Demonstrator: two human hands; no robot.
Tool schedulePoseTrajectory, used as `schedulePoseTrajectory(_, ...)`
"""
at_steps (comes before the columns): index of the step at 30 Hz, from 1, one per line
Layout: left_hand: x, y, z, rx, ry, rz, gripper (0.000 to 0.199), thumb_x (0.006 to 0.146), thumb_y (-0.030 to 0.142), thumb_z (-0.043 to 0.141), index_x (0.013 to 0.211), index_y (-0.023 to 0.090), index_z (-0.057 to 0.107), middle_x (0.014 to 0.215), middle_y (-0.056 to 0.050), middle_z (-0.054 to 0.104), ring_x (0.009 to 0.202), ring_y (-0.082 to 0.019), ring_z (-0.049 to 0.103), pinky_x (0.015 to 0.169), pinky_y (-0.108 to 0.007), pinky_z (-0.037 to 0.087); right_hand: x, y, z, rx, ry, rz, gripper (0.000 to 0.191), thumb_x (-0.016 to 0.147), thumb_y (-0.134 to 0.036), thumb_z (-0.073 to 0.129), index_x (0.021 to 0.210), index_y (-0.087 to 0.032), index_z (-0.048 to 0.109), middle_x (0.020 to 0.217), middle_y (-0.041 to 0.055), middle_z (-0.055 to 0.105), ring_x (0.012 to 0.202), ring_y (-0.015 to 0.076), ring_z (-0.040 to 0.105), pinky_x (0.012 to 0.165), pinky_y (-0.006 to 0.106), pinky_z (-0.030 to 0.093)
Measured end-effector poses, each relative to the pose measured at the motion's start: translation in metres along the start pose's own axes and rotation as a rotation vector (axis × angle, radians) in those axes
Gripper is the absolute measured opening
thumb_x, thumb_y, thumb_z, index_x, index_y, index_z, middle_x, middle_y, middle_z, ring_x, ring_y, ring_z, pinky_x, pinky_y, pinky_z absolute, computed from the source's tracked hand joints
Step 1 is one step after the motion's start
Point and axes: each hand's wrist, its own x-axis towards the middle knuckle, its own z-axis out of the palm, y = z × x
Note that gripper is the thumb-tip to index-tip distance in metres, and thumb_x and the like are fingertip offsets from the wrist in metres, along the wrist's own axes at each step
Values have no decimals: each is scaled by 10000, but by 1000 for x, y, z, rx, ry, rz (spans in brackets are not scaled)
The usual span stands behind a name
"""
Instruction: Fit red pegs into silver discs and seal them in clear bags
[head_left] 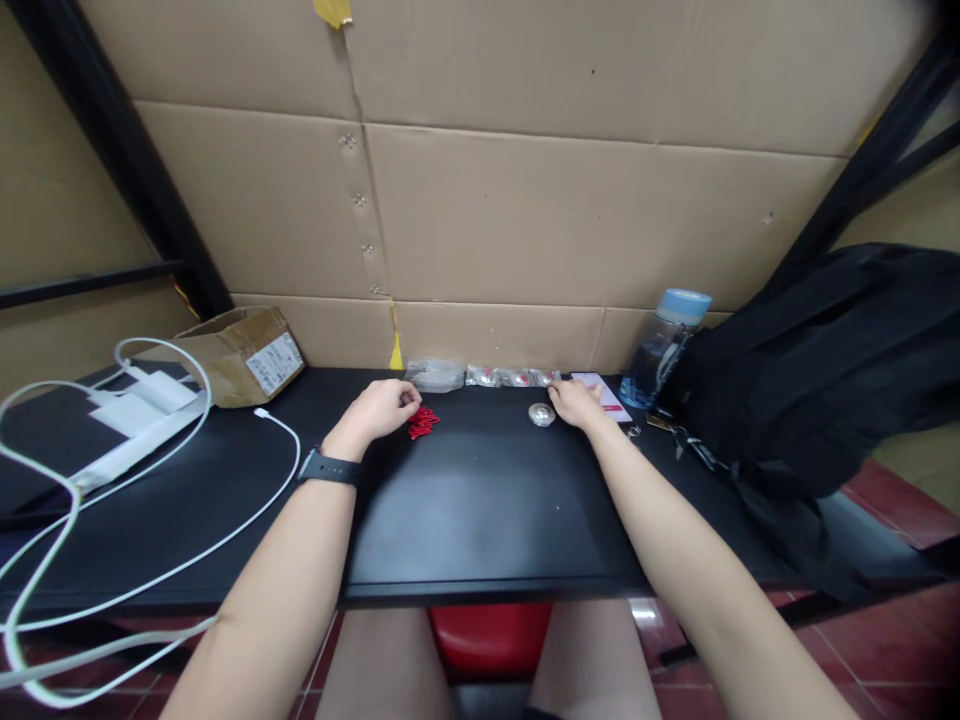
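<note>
On the black desk, a small heap of red cords or strips [423, 423] lies right beside the fingertips of my left hand [386, 406]. Those fingers are curled together, and whatever they hold, if anything, is hidden. My right hand [576, 401] is closed at the fingertips, at the right end of a row of clear packets [516, 378] with silver and red contents. It meets the edge of the last packet, but I cannot tell whether it grips it. A round silvery disc-like piece [541, 414] lies just left of this hand. Left of the row are flat clear plastic bags [435, 376].
A pink-and-white card [602, 396], a blue-capped bottle [666, 345], keys [681, 440] and a black backpack [817, 370] are on the right. At left stand an open cardboard box [244, 355] and white chargers [146, 403] with looping cables. Cardboard [510, 220] walls the back.
</note>
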Motion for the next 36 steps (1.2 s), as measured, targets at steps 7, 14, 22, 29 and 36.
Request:
schedulePoseTrajectory(7,0,8,5,12,-52,85,178,763,372,696,832,243,797,832,-46,763,774,-216,700,697,-277,488,-3,1,-9,234,33,-299,369,1007,-400,518,1227,-174,709,1309,153,685,1202,277,625,1013,397,463)
schedulePoseTrajectory(14,6,20,25,141,2,105,99,758,253,710,771,258,808,935,-73,731,886,-249,676,845,-323,505,-14,-4,-15,353,-112,-416,328,815,-280,768,1122,-169,748,1046,95,782,921,233,721,841,300,531)
schedulePoseTrajectory(22,2,36,25,113,112,57,136,883,236,595,846,234,725,999,-73,734,954,-262,670,824,-338,486,-20,-4,-26,334,-61,-405,195,904,-292,670,1045,-194,762,978,73,787,869,213,718,804,289,516)
schedulePoseTrajectory(29,-5,72,17,-311,199,146,169,919,351,614,905,210,706,953,-30,777,826,-190,696,768,-279,492,-29,-27,-28,680,87,-344,337,929,-360,648,1233,-214,658,1167,89,749,727,158,699,749,307,558)
schedulePoseTrajectory(36,-5,84,30,-564,231,114,274,876,404,706,1063,213,764,1055,-68,797,951,-247,739,801,-317,525,-44,-75,-17,1175,123,-403,447,771,-373,815,1146,-230,619,1214,96,700,1034,217,713,793,315,582)
